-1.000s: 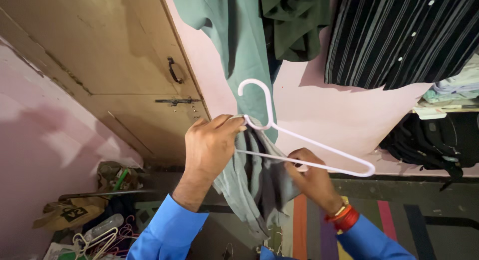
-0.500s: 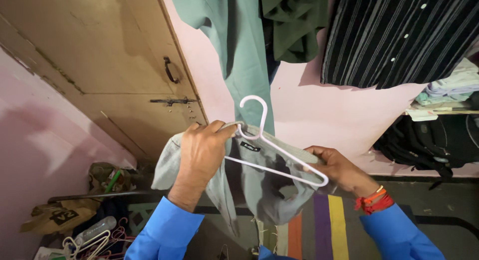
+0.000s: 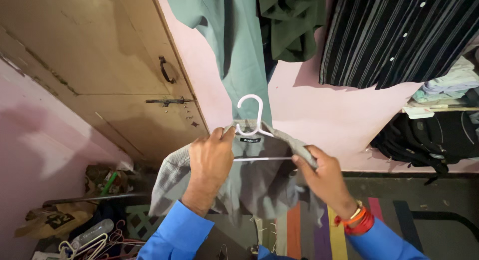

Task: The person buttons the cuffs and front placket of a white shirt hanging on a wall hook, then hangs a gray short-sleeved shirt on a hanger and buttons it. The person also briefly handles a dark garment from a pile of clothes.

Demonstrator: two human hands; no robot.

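1. The collar of a grey shirt (image 3: 249, 175) is pinched by the left hand (image 3: 209, 162), thumb and fingers closed on the cloth just left of the hook.
2. The shirt's right shoulder is gripped by the right hand (image 3: 319, 177), fingers closed over the cloth and the hanger arm under it.
3. A white hanger (image 3: 252, 118) is seated inside the shirt; its hook stands upright above the collar, and its lower bar is seen as a pale line running between the two hands.
4. The shirt is held up in front of the chest, draped over the hanger, with a small dark label shown just below the collar and the hem hanging down between the blue sleeves (image 3: 179, 237).
5. Red and orange threads (image 3: 357, 221) are worn on the right wrist.
6. Behind the hook, a teal garment (image 3: 239, 50) is hung against the pink wall (image 3: 319, 110), with a dark green garment (image 3: 292, 20) beside it and a black striped shirt (image 3: 399, 35) further right.
7. A wooden door (image 3: 100, 65) with a dark handle and latch is seen at the left.
8. A black bag (image 3: 429, 137) is kept at the right under folded clothes.
9. Spare hangers (image 3: 87, 242) and a plastic bottle are piled on the floor at lower left; a striped mat (image 3: 319, 235) is laid below the hands.
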